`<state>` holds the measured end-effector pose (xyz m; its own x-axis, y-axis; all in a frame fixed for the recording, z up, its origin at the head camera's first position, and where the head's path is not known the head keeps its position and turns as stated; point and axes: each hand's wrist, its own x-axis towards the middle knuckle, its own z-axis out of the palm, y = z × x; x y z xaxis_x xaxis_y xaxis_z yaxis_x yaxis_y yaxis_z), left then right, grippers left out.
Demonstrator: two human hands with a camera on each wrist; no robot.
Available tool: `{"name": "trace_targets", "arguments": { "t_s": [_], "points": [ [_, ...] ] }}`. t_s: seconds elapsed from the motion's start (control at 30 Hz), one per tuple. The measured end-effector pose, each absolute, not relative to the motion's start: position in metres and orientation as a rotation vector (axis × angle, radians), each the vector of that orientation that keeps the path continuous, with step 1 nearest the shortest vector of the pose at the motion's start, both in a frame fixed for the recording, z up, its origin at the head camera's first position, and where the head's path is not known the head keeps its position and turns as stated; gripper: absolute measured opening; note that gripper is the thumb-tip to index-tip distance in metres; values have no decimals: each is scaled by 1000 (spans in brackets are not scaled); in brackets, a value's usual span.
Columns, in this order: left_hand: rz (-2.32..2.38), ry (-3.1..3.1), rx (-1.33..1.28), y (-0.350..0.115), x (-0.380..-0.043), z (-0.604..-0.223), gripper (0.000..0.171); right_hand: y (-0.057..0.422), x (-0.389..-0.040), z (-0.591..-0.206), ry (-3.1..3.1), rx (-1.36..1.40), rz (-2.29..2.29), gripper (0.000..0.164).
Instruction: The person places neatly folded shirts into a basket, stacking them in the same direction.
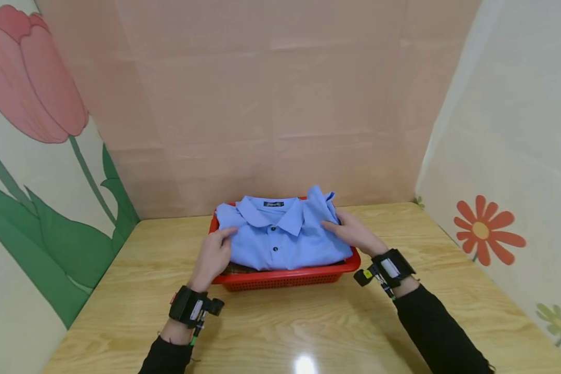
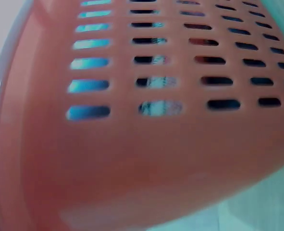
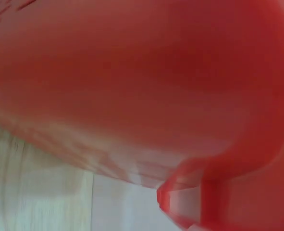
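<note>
A folded light blue collared shirt (image 1: 280, 244) with dark buttons lies on top in a red plastic basket (image 1: 285, 276) in the head view. At the shirt's left side, my left hand (image 1: 213, 255) grips the cloth, thumb on top and the other fingers mostly hidden. My right hand (image 1: 354, 232) pinches the shirt at its right side, where a fold of the cloth stands up. The left wrist view is filled by the slotted basket wall (image 2: 132, 154), with blue and dark patterned cloth behind the slots. Smooth red basket wall (image 3: 122, 86) fills most of the right wrist view.
The basket stands on a wood-grain table (image 1: 280, 327), close to a pinkish-brown covered back wall (image 1: 271, 104). Panels with a painted tulip (image 1: 37, 78) on the left and a red flower (image 1: 480, 229) on the right flank the table. Dark patterned cloth (image 1: 236, 268) shows under the shirt.
</note>
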<state>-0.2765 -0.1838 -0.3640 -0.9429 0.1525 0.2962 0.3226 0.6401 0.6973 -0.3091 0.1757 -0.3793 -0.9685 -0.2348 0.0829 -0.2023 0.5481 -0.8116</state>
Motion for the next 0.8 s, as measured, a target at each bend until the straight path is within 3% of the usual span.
{"name": "trace_targets", "arguments": {
  "t_s": [0.1,0.33,0.43,0.53,0.8],
  "points": [
    [-1183,-2685,-341,-187,-277,-361,37,176,-313,-380,2744,-378,-1387,58],
    [-1027,-2749,-313,-189,-273,-360,28,179,-323,-387,2856,-451,-1303,49],
    [-869,-2718,-363,-189,-273,-362,29,180,-326,-389,2968,-498,-1284,75],
    [-704,-2692,-408,-192,-274,-364,40,180,-327,-390,3136,-568,-1153,96],
    [-397,-2893,-615,-198,-285,-373,54,176,-324,-397,3208,-786,-518,58]
  ]
}}
